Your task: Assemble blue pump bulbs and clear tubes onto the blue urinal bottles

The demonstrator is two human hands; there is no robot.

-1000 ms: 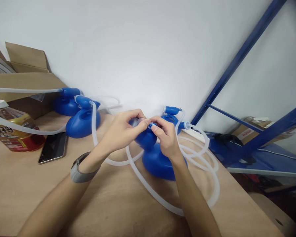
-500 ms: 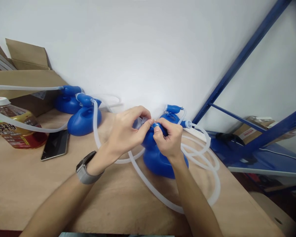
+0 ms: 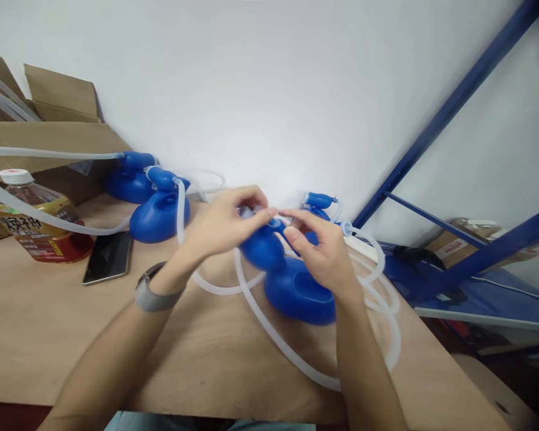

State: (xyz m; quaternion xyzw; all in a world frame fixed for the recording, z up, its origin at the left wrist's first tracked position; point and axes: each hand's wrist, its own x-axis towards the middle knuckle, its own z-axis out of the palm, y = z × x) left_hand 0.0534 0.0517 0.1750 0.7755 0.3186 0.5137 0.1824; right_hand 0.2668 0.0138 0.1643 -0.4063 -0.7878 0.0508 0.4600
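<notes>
A blue squeeze pump (image 3: 291,287) rests on the wooden table (image 3: 206,353) in front of me. My left hand (image 3: 224,224) pinches a small clear fitting at the pump's neck, where a translucent white hose (image 3: 269,329) joins it. My right hand (image 3: 321,248) hovers just right of that spot with thumb and forefinger drawn together, fingertips close to the left hand's; I cannot make out anything between them. A grey watch sits on my left wrist (image 3: 155,293). The hose loops round the pump over the table.
Two more blue pumps (image 3: 159,212) with hoses lie at the back left, beside a phone (image 3: 108,257), a drink bottle (image 3: 36,224) and cardboard boxes (image 3: 54,131). A blue metal rack frame (image 3: 453,108) stands to the right past the table's edge. A white wall is behind.
My right hand has loosened from the pump's neck and shifted slightly right and down. The left hand keeps its pinch. The view has moved a little to the left.
</notes>
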